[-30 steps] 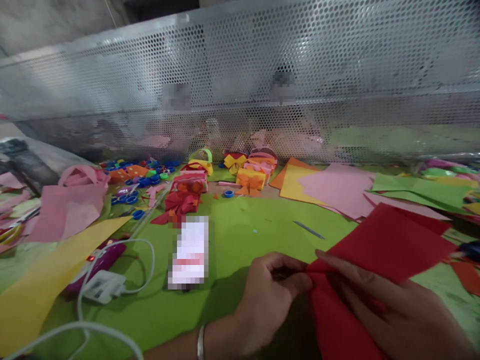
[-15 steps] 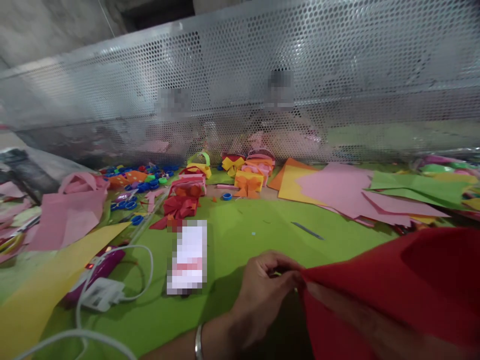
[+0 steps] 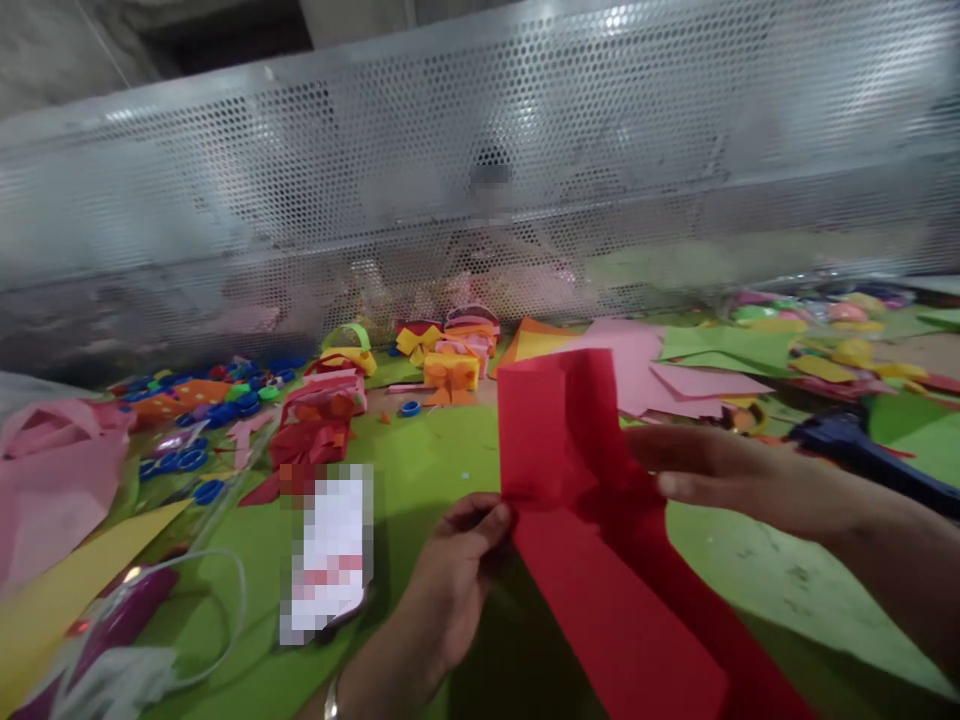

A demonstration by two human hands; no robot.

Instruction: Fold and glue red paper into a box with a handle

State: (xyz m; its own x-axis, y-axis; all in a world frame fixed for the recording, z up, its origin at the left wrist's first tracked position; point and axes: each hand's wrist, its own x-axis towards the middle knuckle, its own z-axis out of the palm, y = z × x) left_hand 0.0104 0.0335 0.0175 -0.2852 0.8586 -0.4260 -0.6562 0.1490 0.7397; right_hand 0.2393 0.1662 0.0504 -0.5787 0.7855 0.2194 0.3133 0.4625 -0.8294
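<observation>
A long folded sheet of red paper [image 3: 592,520] is held up over the green table [image 3: 427,470], its upper part bent upright. My left hand [image 3: 454,585] pinches the sheet's left edge at the fold. From the right comes my right hand [image 3: 720,475], fingers closed on the sheet's right edge at the same height. A bangle shows at my left wrist.
A phone [image 3: 326,555] lies left of my left hand. A purple device with a white cable [image 3: 112,630] sits at the lower left. Paper bows and small baskets [image 3: 442,360], blue rings [image 3: 191,460] and loose coloured sheets [image 3: 675,360] spread along a perforated metal screen [image 3: 480,170].
The red sheet has been lifted from lying low at the right and now stands upright between both hands. The view has shifted to the right.
</observation>
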